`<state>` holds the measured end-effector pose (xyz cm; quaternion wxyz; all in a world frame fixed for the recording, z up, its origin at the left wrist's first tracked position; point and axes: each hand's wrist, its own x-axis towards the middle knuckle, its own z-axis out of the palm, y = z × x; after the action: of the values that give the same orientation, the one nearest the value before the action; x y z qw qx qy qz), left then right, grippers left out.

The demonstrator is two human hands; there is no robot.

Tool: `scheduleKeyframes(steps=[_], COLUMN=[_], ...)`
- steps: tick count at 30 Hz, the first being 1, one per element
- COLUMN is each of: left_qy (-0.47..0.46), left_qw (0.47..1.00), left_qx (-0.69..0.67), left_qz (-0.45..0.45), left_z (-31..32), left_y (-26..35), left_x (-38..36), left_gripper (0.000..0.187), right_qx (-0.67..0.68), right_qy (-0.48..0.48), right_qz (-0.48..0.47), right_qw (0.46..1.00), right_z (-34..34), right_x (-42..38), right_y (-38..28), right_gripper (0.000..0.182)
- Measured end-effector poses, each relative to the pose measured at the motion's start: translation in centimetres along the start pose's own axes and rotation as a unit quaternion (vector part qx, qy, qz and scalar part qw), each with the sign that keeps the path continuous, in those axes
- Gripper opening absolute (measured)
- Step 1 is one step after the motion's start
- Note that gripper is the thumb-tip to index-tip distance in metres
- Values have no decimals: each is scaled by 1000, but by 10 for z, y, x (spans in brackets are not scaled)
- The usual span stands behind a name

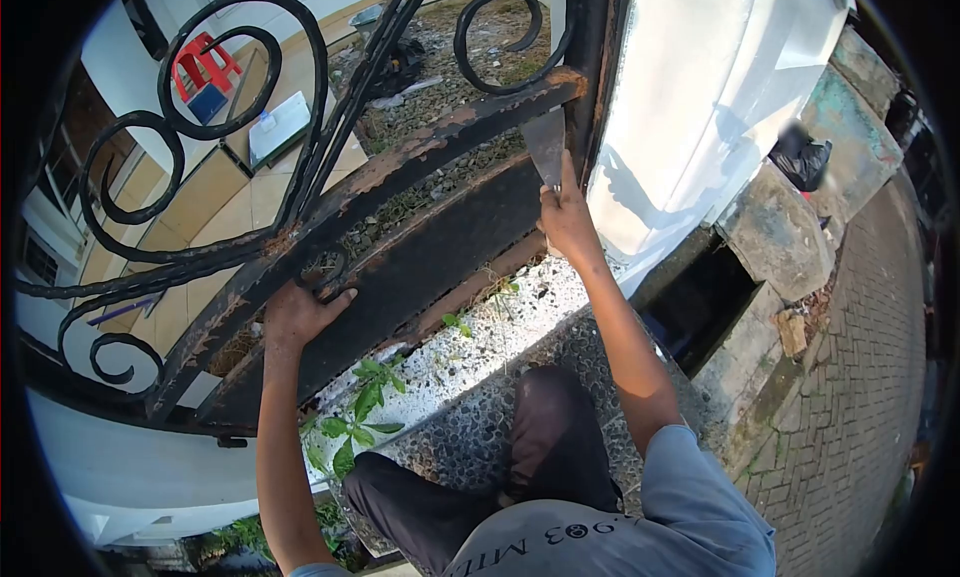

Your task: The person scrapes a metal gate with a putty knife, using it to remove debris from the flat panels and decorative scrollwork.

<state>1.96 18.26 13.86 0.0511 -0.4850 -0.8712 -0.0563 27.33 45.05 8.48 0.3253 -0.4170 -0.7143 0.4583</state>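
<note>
A black wrought-iron gate (440, 252) with scrollwork and peeling paint stands in front of me. My right hand (574, 222) is closed around a putty knife (545, 145), its wide metal blade pointing up by the right end of the curved rail (410, 155), near the gate's upright. The knife's handle is mostly hidden in my fingers. Lower on the left, my left hand (297, 317) grips the gate's lower frame, thumb stretched to the right and the other fingers hidden behind the metal. Brown, bare patches show along the curved rail.
A white wall (690, 87) rises beside the gate at right, with an open drain (700, 297) and a paved lane (850, 377) beyond. Green weeds (365, 407) grow by the speckled white sill. Behind the gate are a red plastic chair (205, 65) and a tiled porch.
</note>
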Motion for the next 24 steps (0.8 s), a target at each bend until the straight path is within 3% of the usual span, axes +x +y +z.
scheduleKeyframes(steps=[2, 4, 7, 10, 12, 13, 14, 17, 18, 21, 24], left_qy=[-8, 2, 39, 25, 13, 9, 1, 21, 63, 34, 68], left_qw=[1000, 1000, 999, 999, 1000, 1000, 1000, 999, 997, 999, 998], left_qx=[-15, -8, 0, 5, 17, 23, 25, 29, 35, 2, -8], left_qz=[-2, 4, 29, 29, 16, 8, -6, -13, 7, -4, 11], left_z=[-2, 1, 4, 12, 20, 18, 15, 16, 29, 16, 15], left_y=[2, -1, -3, -13, -20, -21, -21, -18, -26, -20, -15], left_x=[-2, -2, -3, 0, 2, 4, 5, 1, 3, 2, -3], left_gripper=[64, 64, 64, 65, 65, 65, 65, 69, 73, 77, 68], right_qx=[26, 208, 239, 265, 191, 71, 13, 95, 105, 1, -129], right_qy=[-134, -347, -345, -77, -6, -33, -118, -361, -400, -197, -76], right_qz=[-36, -4, -5, 74, 72, 18, 18, -85, -61, -27, -62], right_qw=[990, 914, 908, 958, 979, 997, 993, 924, 908, 980, 987], right_z=[36, 41, 20, -5, 15, 30, 46, 69, 55, 7, 11], right_x=[-41, -74, -62, -31, -28, -38, -54, -88, -85, -45, -20], right_y=[-18, -48, -44, -32, -23, -31, -38, -70, -81, -75, -39], right_gripper=[63, 64, 63, 60, 61, 63, 64, 67, 66, 64, 64])
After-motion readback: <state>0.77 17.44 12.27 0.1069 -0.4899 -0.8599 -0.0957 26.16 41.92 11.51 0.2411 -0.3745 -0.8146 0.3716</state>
